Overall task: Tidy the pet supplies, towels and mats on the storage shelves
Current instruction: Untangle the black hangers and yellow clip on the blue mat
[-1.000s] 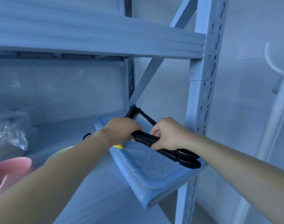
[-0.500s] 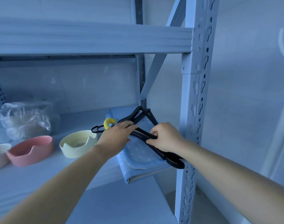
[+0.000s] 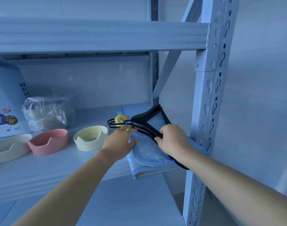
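middle shelf (image 3: pixel 58 163): carries every item noted. printed bag (image 3: pixel 7 101): upright at the 9 o'clock end. folded blue mat (image 3: pixel 149 154): flat at the 3 o'clock end beside the corner post (image 3: pixel 209 111), front edge overhanging the shelf lip; judged not yet squared. plastic-wrapped bundle (image 3: pixel 46 113): at the back, 10 o'clock of the mat. white bowl (image 3: pixel 9 147), pink bowl (image 3: pixel 48 141), cream bowl (image 3: pixel 90 139): in a row running to 9 o'clock from the mat. black hangers (image 3: pixel 149 126): stacked on the mat, hooks pointing to 9 o'clock. right hand (image 3: pixel 172 139): grip clenched on the hangers' lower arm, judged to keep the stack together. left hand (image 3: pixel 120 141): grip released, fingers flat on the mat near the hooks, judged steadying. yellow ring (image 3: pixel 120 119): just behind the hooks, at 12 o'clock.
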Available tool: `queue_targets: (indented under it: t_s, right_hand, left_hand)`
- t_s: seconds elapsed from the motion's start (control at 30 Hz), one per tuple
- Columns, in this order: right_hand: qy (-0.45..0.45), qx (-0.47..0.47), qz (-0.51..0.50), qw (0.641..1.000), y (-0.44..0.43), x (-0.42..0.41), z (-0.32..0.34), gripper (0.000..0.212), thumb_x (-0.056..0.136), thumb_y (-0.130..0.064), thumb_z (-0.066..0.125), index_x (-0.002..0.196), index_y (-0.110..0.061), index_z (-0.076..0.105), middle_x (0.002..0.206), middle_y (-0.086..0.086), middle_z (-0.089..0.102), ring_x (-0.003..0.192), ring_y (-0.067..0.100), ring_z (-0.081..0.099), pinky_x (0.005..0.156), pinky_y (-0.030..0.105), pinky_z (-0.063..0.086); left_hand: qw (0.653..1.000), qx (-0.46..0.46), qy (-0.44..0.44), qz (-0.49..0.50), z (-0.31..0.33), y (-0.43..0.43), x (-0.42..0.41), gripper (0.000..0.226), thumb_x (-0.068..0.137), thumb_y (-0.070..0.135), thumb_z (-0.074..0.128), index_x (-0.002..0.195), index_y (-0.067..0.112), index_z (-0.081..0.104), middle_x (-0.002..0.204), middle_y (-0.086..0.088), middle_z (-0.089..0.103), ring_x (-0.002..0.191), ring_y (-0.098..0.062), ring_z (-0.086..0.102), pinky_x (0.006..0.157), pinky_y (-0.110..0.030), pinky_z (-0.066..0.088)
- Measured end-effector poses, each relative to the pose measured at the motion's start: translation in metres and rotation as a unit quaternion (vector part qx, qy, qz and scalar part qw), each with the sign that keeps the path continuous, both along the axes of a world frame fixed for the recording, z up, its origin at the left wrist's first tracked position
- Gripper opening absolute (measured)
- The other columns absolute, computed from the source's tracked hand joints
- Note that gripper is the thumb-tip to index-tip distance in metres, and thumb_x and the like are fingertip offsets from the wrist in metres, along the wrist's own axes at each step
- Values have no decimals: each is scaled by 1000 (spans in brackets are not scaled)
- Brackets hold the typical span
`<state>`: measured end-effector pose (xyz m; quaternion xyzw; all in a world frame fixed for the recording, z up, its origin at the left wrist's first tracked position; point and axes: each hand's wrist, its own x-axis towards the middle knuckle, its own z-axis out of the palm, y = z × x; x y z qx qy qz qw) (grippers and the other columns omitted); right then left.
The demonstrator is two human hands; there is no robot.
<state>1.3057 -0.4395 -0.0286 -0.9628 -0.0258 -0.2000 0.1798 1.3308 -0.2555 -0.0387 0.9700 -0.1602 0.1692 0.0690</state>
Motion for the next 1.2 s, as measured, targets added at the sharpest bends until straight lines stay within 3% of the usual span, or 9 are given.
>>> queue_targets:
  t_s: [0.13, 0.27, 0.53, 0.8, 0.93, 1.1, 1.2]
  right_hand:
    - [12, -19, 8, 1000, -1, -2, -4, 42, 82, -22, 63, 58, -13, 30, 56, 0, 34, 49, 16, 32, 43, 27, 23]
    - [12, -6, 6, 1000, -3, 2, -7, 32, 77, -13, 64, 60, -13, 37, 57, 1, 42, 53, 19, 41, 43, 26, 30]
    - [10, 22, 9, 1000, -10, 8, -8, 13, 75, -14, 66, 71, -6, 57, 59, 2, 50, 52, 18, 44, 49, 26, 40]
    - [-2, -17, 18, 1000, -9, 3, -5, 27, 77, -20, 68, 65, -12, 45, 63, 1, 49, 61, 21, 49, 50, 27, 39]
    - [-23, -21, 48, 998, 0, -3, 5, 28, 78, -31, 70, 90, -10, 56, 96, 3, 62, 92, 25, 59, 73, 36, 51]
    - [-56, -20, 120, 991, 26, -9, 13, 33, 83, -28, 65, 111, -11, 58, 107, 2, 62, 103, 22, 56, 82, 36, 49]
    - [-55, -15, 163, 985, 47, -9, 13, 31, 84, -25, 62, 112, -12, 59, 107, 2, 62, 103, 22, 55, 81, 35, 48]
  left_hand:
    - [999, -32, 6, -6, -9, -1, 7, 44, 95, 40, 40, 138, 33, 36, 146, 11, 30, 128, -18, 38, 91, -34, 46]
    - [997, -47, 38, -40, -19, 0, 13, 36, 98, 34, 32, 132, 33, 46, 137, 7, 42, 121, -20, 46, 92, -39, 45]
    - [997, -43, 46, -35, -25, -4, 15, 38, 100, 31, 27, 132, 30, 47, 136, 5, 42, 119, -19, 47, 95, -33, 42]
    - [998, -35, 55, -24, -23, -4, 11, 39, 100, 34, 24, 134, 32, 44, 136, 7, 40, 120, -18, 46, 91, -35, 45]
    - [999, -44, 23, 4, -15, 2, 0, 33, 98, 38, 32, 123, 33, 52, 131, 9, 46, 114, -16, 49, 81, -32, 47]
    - [998, -43, -27, 34, -4, 27, -20, 32, 96, 39, 39, 125, 34, 51, 131, 12, 49, 113, -16, 50, 74, -27, 42]
    - [996, -59, -38, 50, 2, 48, -31, 29, 95, 37, 40, 120, 32, 54, 123, 7, 55, 109, -18, 53, 76, -32, 48]
